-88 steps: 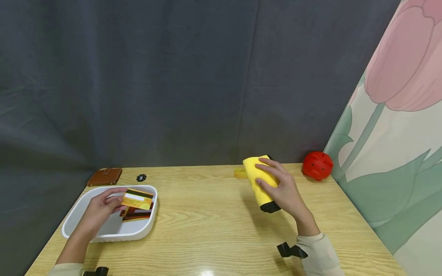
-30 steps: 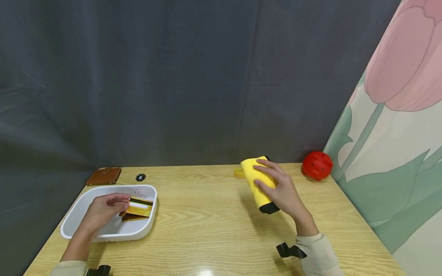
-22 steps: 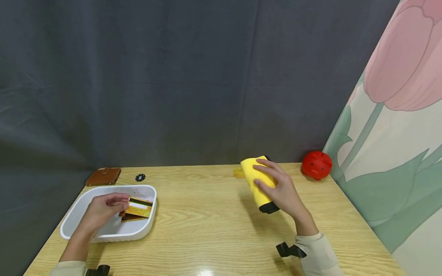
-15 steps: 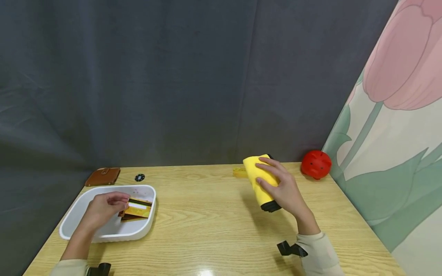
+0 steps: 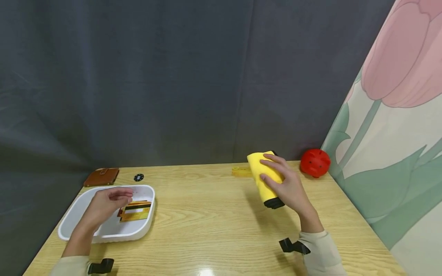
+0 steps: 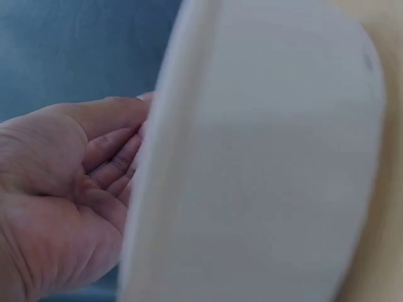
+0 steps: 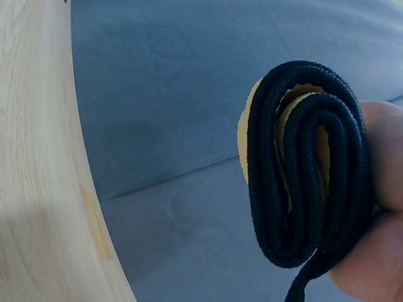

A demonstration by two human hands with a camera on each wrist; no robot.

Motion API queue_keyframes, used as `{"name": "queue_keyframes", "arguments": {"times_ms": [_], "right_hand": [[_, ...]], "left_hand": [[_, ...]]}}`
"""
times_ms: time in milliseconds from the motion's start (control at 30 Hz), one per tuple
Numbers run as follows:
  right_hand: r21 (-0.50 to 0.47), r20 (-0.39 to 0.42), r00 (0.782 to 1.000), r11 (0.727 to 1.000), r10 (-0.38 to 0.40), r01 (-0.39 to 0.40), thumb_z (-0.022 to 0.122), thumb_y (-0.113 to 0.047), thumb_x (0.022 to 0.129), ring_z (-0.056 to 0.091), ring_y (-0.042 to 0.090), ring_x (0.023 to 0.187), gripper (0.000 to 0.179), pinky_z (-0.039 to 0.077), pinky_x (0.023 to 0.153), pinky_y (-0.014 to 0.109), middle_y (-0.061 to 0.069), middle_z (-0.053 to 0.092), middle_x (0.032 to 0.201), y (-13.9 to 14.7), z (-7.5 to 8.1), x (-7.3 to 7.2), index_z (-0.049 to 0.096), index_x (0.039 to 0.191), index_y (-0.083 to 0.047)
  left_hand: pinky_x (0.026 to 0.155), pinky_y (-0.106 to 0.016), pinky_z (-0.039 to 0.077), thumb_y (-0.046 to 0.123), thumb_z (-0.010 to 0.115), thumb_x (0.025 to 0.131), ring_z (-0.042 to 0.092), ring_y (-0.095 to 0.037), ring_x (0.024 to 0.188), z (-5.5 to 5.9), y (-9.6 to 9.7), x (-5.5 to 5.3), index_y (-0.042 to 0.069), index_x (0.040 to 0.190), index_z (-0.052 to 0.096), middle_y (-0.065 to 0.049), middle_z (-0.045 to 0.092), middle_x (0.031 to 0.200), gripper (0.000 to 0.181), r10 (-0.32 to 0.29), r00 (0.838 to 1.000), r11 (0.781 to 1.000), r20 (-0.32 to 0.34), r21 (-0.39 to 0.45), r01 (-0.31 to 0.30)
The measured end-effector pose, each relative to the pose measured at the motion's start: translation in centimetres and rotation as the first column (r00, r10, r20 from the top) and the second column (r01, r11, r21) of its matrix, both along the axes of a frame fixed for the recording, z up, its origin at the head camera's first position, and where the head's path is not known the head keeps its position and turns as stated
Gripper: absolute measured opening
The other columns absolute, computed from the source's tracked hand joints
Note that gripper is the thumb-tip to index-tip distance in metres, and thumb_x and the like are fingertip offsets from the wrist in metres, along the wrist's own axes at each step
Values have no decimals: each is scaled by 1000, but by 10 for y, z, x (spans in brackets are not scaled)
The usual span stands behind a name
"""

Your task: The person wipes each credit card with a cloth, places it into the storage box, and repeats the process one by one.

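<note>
My left hand [image 5: 107, 205] hovers over the white tray [image 5: 150, 226] with relaxed fingers and nothing visible between them. In the left wrist view the tray's wall [image 6: 264, 163] hides the fingertips. Yellow-and-black bank cards [image 5: 135, 216] lie overlapped on the tray floor, just right of that hand. My right hand [image 5: 284, 184] grips a rolled yellow cloth [image 5: 262, 172] with black edging, raised above the table. The right wrist view shows the layered end of the roll [image 7: 308, 170], with thumb and fingers around its side.
A brown wallet [image 5: 101, 177] and a black poker chip [image 5: 139, 177] lie behind the tray. Behind the cloth is a flat yellow piece [image 5: 241, 171], partly covered. A red piggy bank [image 5: 315, 163] stands at the back right, near the patterned wall [image 5: 390, 153].
The left hand has lowered a card into the tray, let go of it and lifted slightly. My right hand keeps hold of the cloth and has shifted a little to the right and up.
</note>
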State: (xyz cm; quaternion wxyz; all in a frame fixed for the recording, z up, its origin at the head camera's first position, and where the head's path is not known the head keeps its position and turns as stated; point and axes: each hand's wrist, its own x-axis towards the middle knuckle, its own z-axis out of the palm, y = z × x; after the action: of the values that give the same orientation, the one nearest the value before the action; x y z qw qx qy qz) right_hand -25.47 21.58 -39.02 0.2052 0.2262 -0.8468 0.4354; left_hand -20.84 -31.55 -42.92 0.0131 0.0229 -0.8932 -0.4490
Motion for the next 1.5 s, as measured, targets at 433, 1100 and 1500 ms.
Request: {"name": "queue_keyframes", "arguments": {"times_ms": [433, 1100, 1500], "right_hand": [[-48, -21, 999, 998, -34, 33, 79, -7, 90, 53, 7, 133, 42, 47, 86, 8, 3, 59, 148, 8, 2, 2, 72, 131, -16], [-125, 37, 967, 958, -254, 256, 76, -15, 94, 49, -1, 122, 44, 47, 80, 11, 4, 56, 152, 68, 8, 2, 68, 137, -18], [-123, 50, 956, 949, -287, 292, 76, -17, 95, 51, -3, 119, 43, 46, 81, 10, 6, 57, 150, 76, 5, 2, 69, 137, -18]], "left_hand": [[83, -21, 59, 15, 71, 98, 70, -14, 99, 35, 83, -56, 5, 123, 72, -14, 75, 115, 26, -267, 957, 962, -112, 30, 272], [100, -49, 58, 12, 71, 98, 68, -22, 106, -4, 214, -144, 11, 123, 73, -14, 71, 122, 26, -411, 908, 885, -78, 205, 418], [106, -47, 53, 16, 73, 97, 58, -31, 127, -52, 251, -175, 6, 137, 65, -18, 62, 142, 42, -390, 918, 889, -65, 233, 394]]}}
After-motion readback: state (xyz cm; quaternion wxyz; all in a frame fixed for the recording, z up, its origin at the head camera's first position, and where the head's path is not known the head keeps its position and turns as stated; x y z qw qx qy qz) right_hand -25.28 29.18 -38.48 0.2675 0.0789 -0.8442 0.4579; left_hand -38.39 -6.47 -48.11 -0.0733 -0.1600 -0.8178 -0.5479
